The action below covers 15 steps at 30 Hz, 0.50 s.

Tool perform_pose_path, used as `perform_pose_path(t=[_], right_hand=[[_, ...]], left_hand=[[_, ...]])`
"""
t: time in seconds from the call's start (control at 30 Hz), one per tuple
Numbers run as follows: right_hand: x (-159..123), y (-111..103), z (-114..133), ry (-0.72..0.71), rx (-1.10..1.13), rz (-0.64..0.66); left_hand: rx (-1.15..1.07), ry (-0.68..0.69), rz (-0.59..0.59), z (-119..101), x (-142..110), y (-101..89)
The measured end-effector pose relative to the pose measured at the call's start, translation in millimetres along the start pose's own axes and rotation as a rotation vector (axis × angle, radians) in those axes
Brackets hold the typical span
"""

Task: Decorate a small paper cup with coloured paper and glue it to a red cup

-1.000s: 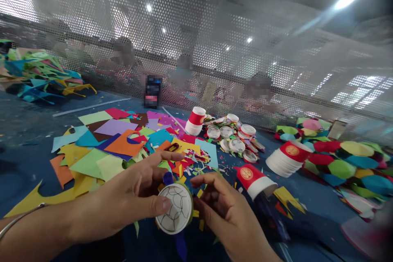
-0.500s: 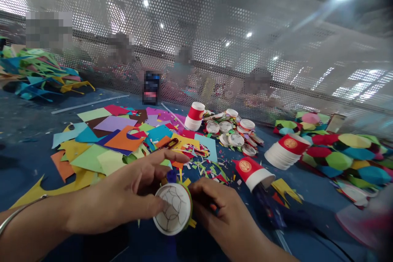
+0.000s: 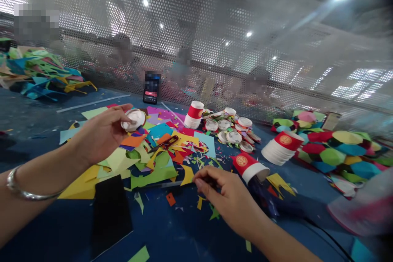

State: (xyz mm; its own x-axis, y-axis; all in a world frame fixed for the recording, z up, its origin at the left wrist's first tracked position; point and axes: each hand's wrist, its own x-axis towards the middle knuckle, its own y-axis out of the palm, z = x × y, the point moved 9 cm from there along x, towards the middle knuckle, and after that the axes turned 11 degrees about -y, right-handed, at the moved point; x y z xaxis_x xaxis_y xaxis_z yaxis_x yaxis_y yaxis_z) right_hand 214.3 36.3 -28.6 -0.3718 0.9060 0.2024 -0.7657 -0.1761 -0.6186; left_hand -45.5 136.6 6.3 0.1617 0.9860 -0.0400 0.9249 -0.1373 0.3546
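Observation:
My left hand [image 3: 102, 133] is raised over the left side of the paper heap, its fingers closed on a round white paper-cup bottom [image 3: 136, 119]. My right hand [image 3: 225, 196] hovers low over the blue table at the centre, thumb and forefinger pinched together. At its fingertips is a curved yellow paper scrap [image 3: 186, 175], which looks pinched at one end. Coloured paper sheets [image 3: 121, 159] lie between and beyond the hands. Red-handled scissors [image 3: 167, 143] rest on them.
Behind are stacked paper cups [image 3: 195, 112] and a pile of cut cup bottoms [image 3: 233, 137]. To the right lie a tipped cup [image 3: 245, 166] over a dark tool with a cord, another cup stack [image 3: 282, 147] and patchwork paper pieces [image 3: 344, 143]. A phone [image 3: 152, 88] stands at the back.
My hands have parted. The left carried the cup bottom up, left and away from me; the right stayed near the centre, lowering slightly. Scraps and a black sheet on the table now show.

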Motion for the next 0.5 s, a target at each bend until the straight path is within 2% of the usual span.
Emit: perform_pose_path(t=[0.03,0.1,0.13,0.3,0.5], right_hand=[[-0.1,-1.1,-1.4,0.005,-0.001,-0.001],[-0.2,-4.8,-3.0,0.01,-0.009,-0.014],[0.0,-7.4,-3.0,0.005,-0.026,-0.024],[2.0,-25.0,0.1,-0.061,-0.19,-0.107],[1.0,-42.8,2.5,-0.064,-0.294,-0.205]], left_hand=[[-0.059,-0.009,-0.081,3.4,2.2,-10.0],[-0.07,-0.033,-0.136,10.8,3.2,-14.0],[-0.03,-0.047,-0.122,14.0,2.6,-9.9],[0.219,-0.117,0.006,24.8,-8.2,21.0],[0.26,-0.143,0.21,29.2,-21.8,47.1]])
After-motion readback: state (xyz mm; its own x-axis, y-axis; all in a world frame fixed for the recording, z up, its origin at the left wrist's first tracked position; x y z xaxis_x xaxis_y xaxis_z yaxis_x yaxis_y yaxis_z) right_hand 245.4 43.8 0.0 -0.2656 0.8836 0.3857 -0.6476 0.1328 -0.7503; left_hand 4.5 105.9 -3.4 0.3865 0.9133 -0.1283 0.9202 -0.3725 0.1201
